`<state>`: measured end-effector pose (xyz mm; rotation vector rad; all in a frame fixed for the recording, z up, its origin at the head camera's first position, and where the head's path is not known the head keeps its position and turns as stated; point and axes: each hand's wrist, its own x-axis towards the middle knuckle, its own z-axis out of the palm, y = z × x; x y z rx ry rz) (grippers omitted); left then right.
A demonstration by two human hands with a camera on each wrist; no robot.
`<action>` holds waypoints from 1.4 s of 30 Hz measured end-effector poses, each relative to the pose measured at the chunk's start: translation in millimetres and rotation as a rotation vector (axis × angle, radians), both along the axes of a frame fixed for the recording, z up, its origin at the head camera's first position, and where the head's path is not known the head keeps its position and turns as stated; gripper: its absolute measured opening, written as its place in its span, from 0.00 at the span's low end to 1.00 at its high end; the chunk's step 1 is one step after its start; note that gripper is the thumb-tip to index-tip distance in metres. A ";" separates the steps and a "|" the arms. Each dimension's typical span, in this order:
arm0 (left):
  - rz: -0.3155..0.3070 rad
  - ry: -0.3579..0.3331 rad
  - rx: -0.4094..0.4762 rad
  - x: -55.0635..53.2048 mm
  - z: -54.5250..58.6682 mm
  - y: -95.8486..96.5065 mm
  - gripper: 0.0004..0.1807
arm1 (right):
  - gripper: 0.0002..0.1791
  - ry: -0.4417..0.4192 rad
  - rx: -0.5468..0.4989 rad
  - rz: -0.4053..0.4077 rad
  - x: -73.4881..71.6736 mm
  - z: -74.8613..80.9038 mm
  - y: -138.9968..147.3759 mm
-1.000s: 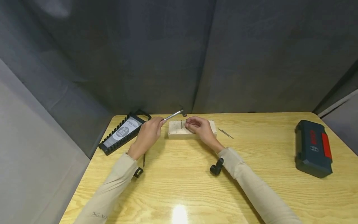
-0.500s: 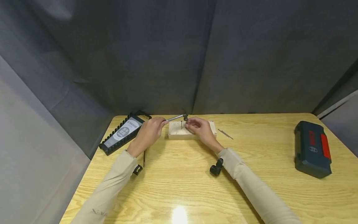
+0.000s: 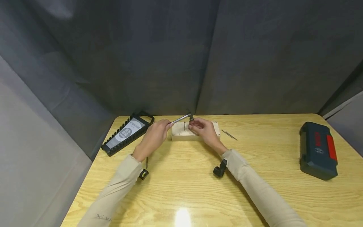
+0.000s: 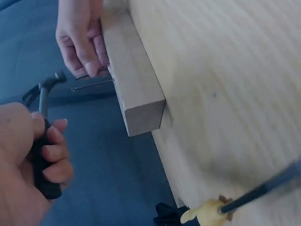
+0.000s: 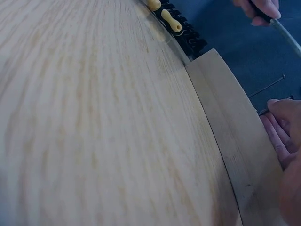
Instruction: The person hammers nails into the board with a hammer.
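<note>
The left hand (image 3: 156,134) has its grip wrapped round a hammer (image 4: 43,101), shaft slanting rightward, head near an upright nail (image 4: 81,76) pinched by the right hand (image 3: 204,128). The wooden block (image 3: 181,137) beneath lies crosswise at the far edge of the wood-grained table (image 3: 175,176), before a dark curtain (image 3: 141,63).

Nail (image 4: 81,76) part-hidden by right hand (image 4: 83,44). Hammer (image 5: 286,36) cut off, right wrist view. Black rack (image 3: 127,134): small print illegible.
</note>
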<state>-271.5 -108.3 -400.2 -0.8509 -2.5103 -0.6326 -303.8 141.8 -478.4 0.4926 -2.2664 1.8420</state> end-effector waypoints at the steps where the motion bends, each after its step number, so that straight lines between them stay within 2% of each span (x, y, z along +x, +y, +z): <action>1: -0.002 -0.008 -0.009 0.5 -2.2 0.2 0.14 | 0.12 0.002 0.003 0.001 -0.5 -0.2 0.1; 5: -0.005 0.040 0.080 0.6 -1.3 -0.4 0.11 | 0.13 0.007 -0.008 0.008 -0.9 -0.7 0.5; 7: -0.017 0.053 0.095 -0.3 -0.5 -0.6 0.10 | 0.14 0.011 -0.014 0.008 -0.6 -0.3 0.6; 9: -0.012 0.039 0.075 -1.0 -1.7 -0.6 0.11 | 0.14 0.014 -0.019 0.006 -0.4 -0.1 0.7; 14: 0.013 -0.045 0.001 -1.8 -10.8 -1.1 0.13 | 0.14 0.013 -0.027 0.012 -2.9 -1.7 -0.2; 17: 0.013 -0.038 -0.003 -1.8 -9.6 -1.8 0.13 | 0.13 0.009 -0.027 0.012 -3.5 -1.8 -0.9; 20: 0.003 0.040 0.092 -1.5 0.0 -2.0 0.12 | 0.11 0.003 -0.024 0.010 -3.6 -1.7 -0.9; 23: -0.024 0.121 0.248 -1.6 9.3 -1.5 0.10 | 0.11 0.003 -0.016 0.014 -3.0 -1.5 -0.4; 25: -0.030 0.141 0.279 -2.0 10.9 -0.8 0.10 | 0.11 0.006 -0.011 0.015 -2.5 -0.9 0.1; 27: -0.026 0.107 0.204 -2.3 8.1 -0.3 0.10 | 0.11 0.015 -0.004 0.011 -2.5 -0.4 0.6; 30: -0.002 0.014 0.029 -1.8 0.3 -1.1 0.12 | 0.11 0.024 0.001 0.001 -2.0 0.5 0.6; 32: 0.016 -0.031 -0.025 -1.4 -4.3 -3.0 0.14 | 0.11 0.025 0.006 -0.002 -2.2 0.5 0.2; 35: 0.037 -0.055 0.033 -0.7 -6.3 -6.9 0.13 | 0.12 0.009 0.009 -0.001 -2.5 1.7 -0.6; 37: 0.025 -0.054 0.071 -0.7 -5.8 -8.9 0.12 | 0.12 -0.012 0.022 0.002 -2.6 3.9 -0.3; 40: -0.012 -0.079 0.071 -1.0 -4.6 -10.4 0.11 | 0.12 -0.053 0.058 0.027 -0.6 11.7 3.3; 42: -0.031 -0.106 0.056 -1.0 -4.7 -11.0 0.10 | 0.11 -0.062 0.121 0.045 0.8 19.0 7.3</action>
